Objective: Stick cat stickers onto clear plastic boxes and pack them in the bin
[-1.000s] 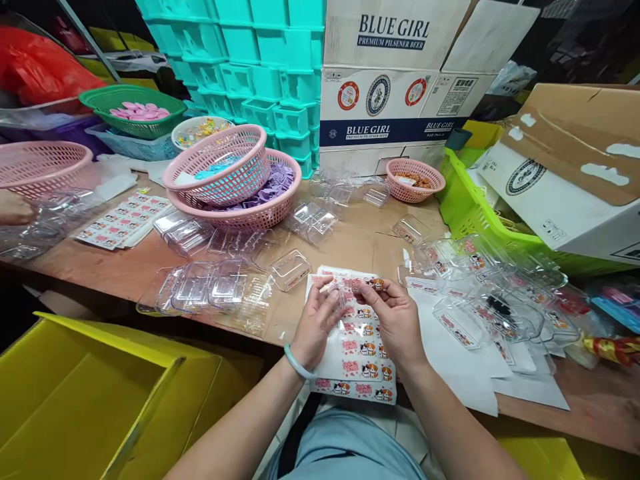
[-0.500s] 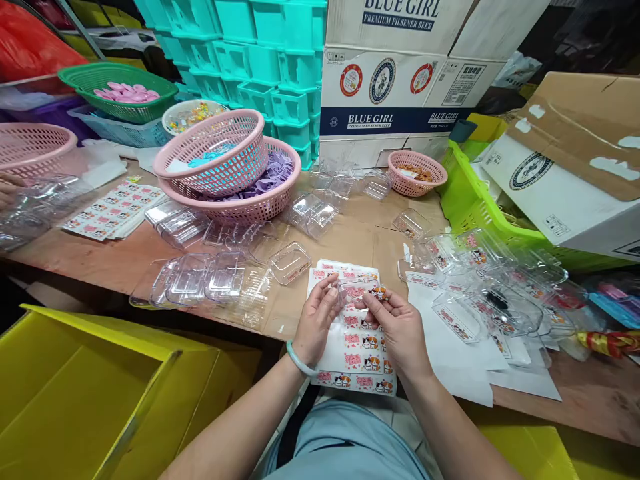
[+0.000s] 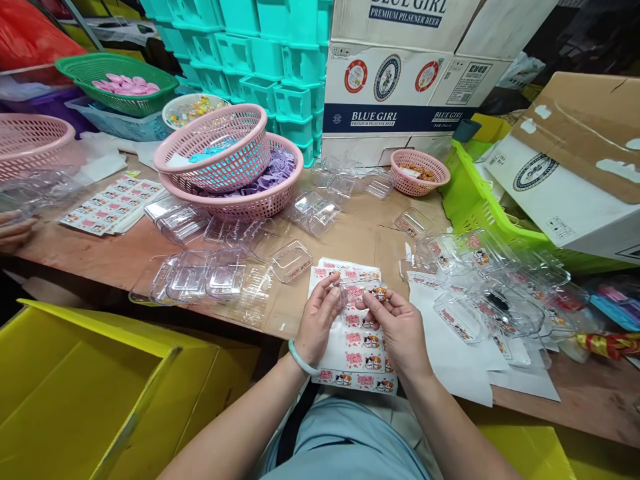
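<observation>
My left hand [image 3: 317, 320] and my right hand [image 3: 397, 330] both pinch a small clear plastic box [image 3: 356, 292] just above a sticker sheet [image 3: 357, 353] printed with cats and pink labels. A cat sticker [image 3: 379, 293] sits on the box under my right fingertips. The sheet lies at the near edge of the brown table [image 3: 360, 240]. Several empty clear boxes [image 3: 210, 277] lie to the left of my hands. Clear boxes with stickers on them [image 3: 490, 293] are piled to the right on white backing sheets.
Two stacked pink baskets [image 3: 235, 167] hold purple and blue pieces. A small pink basket [image 3: 419, 173], a green crate [image 3: 475, 207], beer cartons [image 3: 400, 80] and teal crates [image 3: 250, 47] stand behind. A yellow bin [image 3: 90, 387] is at lower left. Another person's hand [image 3: 15, 230] shows at the far left.
Both hands have drawn the clear box slightly nearer and lower over the sticker sheet. The camera has tipped down a little, so the table items sit higher in view.
</observation>
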{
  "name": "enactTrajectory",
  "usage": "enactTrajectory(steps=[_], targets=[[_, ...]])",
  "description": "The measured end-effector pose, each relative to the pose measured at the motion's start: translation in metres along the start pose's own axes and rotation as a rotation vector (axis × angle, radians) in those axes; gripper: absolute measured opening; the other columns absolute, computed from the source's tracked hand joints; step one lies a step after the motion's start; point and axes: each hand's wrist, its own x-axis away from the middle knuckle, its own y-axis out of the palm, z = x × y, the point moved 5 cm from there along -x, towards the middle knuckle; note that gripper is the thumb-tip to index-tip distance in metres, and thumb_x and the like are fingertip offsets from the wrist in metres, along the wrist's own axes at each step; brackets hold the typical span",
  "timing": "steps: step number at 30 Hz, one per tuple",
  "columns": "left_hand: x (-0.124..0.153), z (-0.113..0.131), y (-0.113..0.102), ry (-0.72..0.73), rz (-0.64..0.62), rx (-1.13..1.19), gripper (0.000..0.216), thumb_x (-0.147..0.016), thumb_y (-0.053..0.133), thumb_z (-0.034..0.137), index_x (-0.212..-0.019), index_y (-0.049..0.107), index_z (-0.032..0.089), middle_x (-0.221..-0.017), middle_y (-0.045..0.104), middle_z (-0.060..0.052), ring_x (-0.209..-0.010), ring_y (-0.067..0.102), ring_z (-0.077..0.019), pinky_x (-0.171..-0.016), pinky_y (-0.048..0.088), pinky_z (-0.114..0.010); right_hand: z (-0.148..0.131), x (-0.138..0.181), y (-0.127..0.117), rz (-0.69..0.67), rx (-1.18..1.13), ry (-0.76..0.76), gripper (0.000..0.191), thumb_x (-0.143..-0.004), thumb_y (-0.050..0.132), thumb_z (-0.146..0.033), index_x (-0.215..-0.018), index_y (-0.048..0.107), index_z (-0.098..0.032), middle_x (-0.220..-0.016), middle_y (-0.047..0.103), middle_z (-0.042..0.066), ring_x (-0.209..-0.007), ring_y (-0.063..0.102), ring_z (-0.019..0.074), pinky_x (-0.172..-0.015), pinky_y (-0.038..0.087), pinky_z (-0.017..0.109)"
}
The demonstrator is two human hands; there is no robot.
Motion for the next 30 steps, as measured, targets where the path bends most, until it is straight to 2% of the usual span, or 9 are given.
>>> enactTrajectory(steps=[4, 11, 16, 21, 27, 30], targets=[[0.0001, 0.0010, 0.0008, 0.009, 0.000, -0.010, 0.037, -0.085, 0.063, 0.038, -0.120, 0.060, 0.027, -0.107, 0.059, -0.003, -0.099, 0.058, -0.0144, -0.091, 0.046, -0.029, -0.0037, 0.0027, 0.0019, -0.007, -0.010, -0.002, 0.025, -0.071, 0.078, -0.039, -0.081, 0.068, -0.017, -0.068, 0.070, 0.001, -0.054, 0.051, 0.0074, -0.049, 0.039, 0.018], [0.0010, 0.0014, 0.0008, 0.000, 0.010, 0.017, 0.037, -0.083, 0.065, 0.039, -0.118, 0.062, 0.027, -0.093, 0.057, 0.000, -0.087, 0.057, -0.0108, -0.087, 0.047, -0.027, -0.0042, 0.0021, 0.0025, -0.004, 0.009, 0.009, 0.027, -0.071, 0.078, -0.040, -0.079, 0.067, -0.017, -0.068, 0.069, 0.001, -0.055, 0.053, 0.0085, -0.047, 0.038, 0.018], [0.0008, 0.0018, 0.0011, -0.001, 0.009, 0.009, 0.036, -0.084, 0.065, 0.038, -0.118, 0.062, 0.027, -0.096, 0.057, -0.001, -0.088, 0.057, -0.0104, -0.088, 0.047, -0.027, -0.0028, 0.0010, 0.0016, -0.013, 0.043, 0.013, 0.029, -0.072, 0.077, -0.042, -0.082, 0.067, -0.016, -0.069, 0.069, 0.002, -0.054, 0.053, 0.0081, -0.046, 0.037, 0.017], [0.0026, 0.0034, 0.0028, 0.002, 0.014, -0.042, 0.036, -0.085, 0.062, 0.040, -0.119, 0.060, 0.028, -0.106, 0.059, -0.003, -0.099, 0.058, -0.0151, -0.091, 0.046, -0.030, -0.0011, -0.0002, 0.0021, -0.024, 0.049, 0.018, 0.031, -0.071, 0.077, -0.043, -0.082, 0.066, -0.016, -0.068, 0.069, 0.002, -0.054, 0.055, 0.0089, -0.046, 0.040, 0.018], [0.0016, 0.0064, 0.0044, 0.047, 0.007, -0.132, 0.043, -0.077, 0.073, 0.032, -0.116, 0.058, 0.026, -0.117, 0.058, -0.004, -0.103, 0.058, -0.0166, -0.094, 0.044, -0.030, -0.0034, 0.0018, 0.0029, -0.034, 0.106, 0.017, 0.034, -0.072, 0.075, -0.048, -0.082, 0.065, -0.016, -0.068, 0.070, 0.004, -0.054, 0.058, 0.0124, -0.046, 0.042, 0.021], [0.0001, 0.0071, 0.0041, 0.062, 0.018, -0.151, 0.042, -0.075, 0.073, 0.032, -0.114, 0.058, 0.024, -0.113, 0.059, -0.005, -0.099, 0.059, -0.0158, -0.092, 0.045, -0.030, -0.0104, 0.0051, -0.0020, 0.012, 0.290, -0.110, 0.033, -0.080, 0.066, -0.049, -0.069, 0.062, -0.018, -0.059, 0.065, 0.002, -0.051, 0.055, 0.0131, -0.047, 0.041, 0.024]])
